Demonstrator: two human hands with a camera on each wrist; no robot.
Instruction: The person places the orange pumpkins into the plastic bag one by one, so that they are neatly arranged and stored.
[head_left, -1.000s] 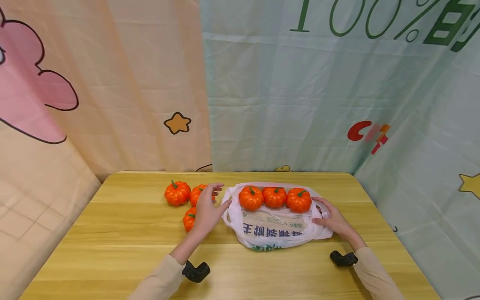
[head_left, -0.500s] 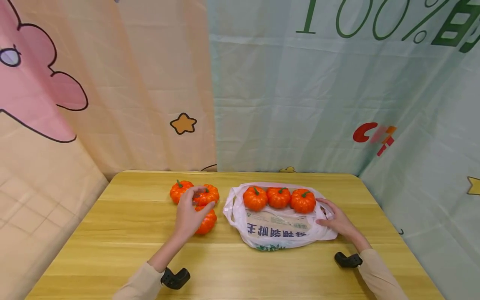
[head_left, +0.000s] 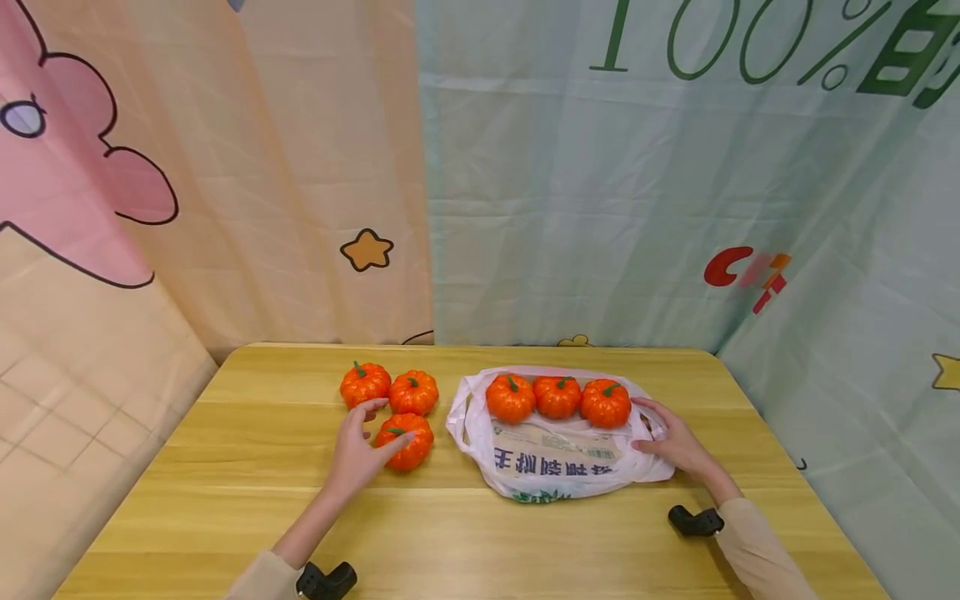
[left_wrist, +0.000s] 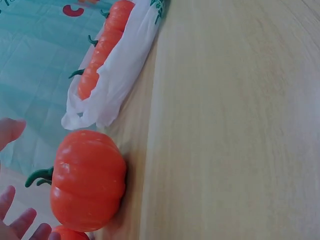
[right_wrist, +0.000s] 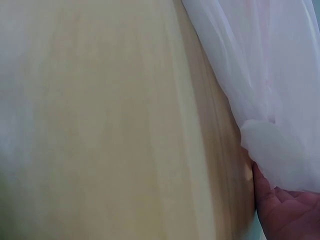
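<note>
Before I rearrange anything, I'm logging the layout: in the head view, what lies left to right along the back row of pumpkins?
Leftmost loose pumpkin, second loose pumpkin, left bagged pumpkin, middle bagged pumpkin, right bagged pumpkin.

A: Item one?
B: Pale green curtain (head_left: 562,208): green print (head_left: 742,42), "100%", then a Chinese character (head_left: 897,52) cut off at right.
A: Item two?
B: White bag (head_left: 600,487): dark Chinese characters (head_left: 551,464) across a beige panel (head_left: 551,440), creased, too blurred to read surely.

The pumpkins (head_left: 510,400) before me look like smooth, glossy plastic, the bag (head_left: 585,485) thin, crinkled film. My table (head_left: 465,542) shows smooth wood grain; my sleeves (head_left: 761,546) are matt cloth, the curtains (head_left: 585,208) creased fabric.
</note>
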